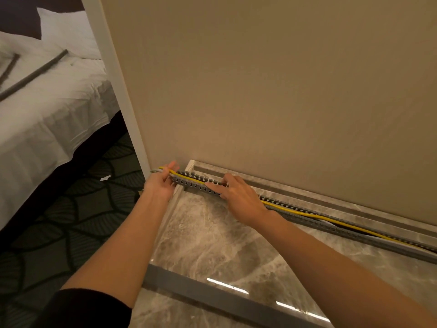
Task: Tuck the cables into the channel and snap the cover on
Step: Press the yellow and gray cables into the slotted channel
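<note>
A long grey slotted cable channel (331, 223) lies on the marble surface along the foot of the beige wall. A yellow cable (307, 213) and a grey cable (155, 171) run inside it and stick out at its left end. My left hand (160, 183) grips the cables at that left end, fingers curled round them. Further right, my right hand (236, 195) rests on the channel, its straight fingers pressing the cables down between the slotted walls. No cover sits on the channel.
The marble surface (212, 233) has a raised grey front edge (201, 290). To the left stands a white bed (47, 110) with long grey strips (35, 73) lying on it. Dark patterned carpet (78, 209) lies below the bed.
</note>
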The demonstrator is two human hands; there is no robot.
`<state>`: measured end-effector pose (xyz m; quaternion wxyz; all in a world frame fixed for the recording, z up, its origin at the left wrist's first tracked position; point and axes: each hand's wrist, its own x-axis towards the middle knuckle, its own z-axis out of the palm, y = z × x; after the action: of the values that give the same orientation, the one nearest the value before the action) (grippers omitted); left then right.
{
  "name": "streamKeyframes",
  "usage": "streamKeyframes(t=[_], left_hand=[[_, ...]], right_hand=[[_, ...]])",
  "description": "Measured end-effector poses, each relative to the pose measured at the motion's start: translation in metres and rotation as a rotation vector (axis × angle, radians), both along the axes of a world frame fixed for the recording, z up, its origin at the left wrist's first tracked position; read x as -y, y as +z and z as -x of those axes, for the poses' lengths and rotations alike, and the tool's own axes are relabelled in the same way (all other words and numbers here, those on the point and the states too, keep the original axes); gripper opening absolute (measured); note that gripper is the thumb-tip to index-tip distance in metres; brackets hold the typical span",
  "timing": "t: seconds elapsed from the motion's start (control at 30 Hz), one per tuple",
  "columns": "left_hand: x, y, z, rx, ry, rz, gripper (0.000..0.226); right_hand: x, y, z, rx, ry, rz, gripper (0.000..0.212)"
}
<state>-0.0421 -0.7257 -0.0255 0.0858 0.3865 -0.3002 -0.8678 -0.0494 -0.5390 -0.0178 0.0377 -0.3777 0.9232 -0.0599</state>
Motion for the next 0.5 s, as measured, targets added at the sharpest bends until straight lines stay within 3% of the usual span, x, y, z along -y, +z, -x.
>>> streamKeyframes(t=[0.13, 0.27, 0.43, 0.5], left_hand=[[-0.002, 0.008, 0.005, 0.303, -0.047, 0.286, 0.026], [-0.02, 0.017, 0.011, 0.554, -0.039, 0.789, 0.054], [-0.039, 0.008, 0.004, 0.557, -0.238, 1.378, 0.032], [-0.051, 0.006, 0.0, 0.443, -0.341, 1.64, 0.028]], right_hand=[[0.002, -0.003, 0.001, -0.015, -0.022, -0.006, 0.062], [-0.005, -0.005, -0.01, 0.05, -0.065, 0.024, 0.082], [-0.027, -0.004, 0.001, 0.078, -0.081, -0.008, 0.07], [-0.047, -0.005, -0.001, 0.073, -0.131, -0.041, 0.072]])
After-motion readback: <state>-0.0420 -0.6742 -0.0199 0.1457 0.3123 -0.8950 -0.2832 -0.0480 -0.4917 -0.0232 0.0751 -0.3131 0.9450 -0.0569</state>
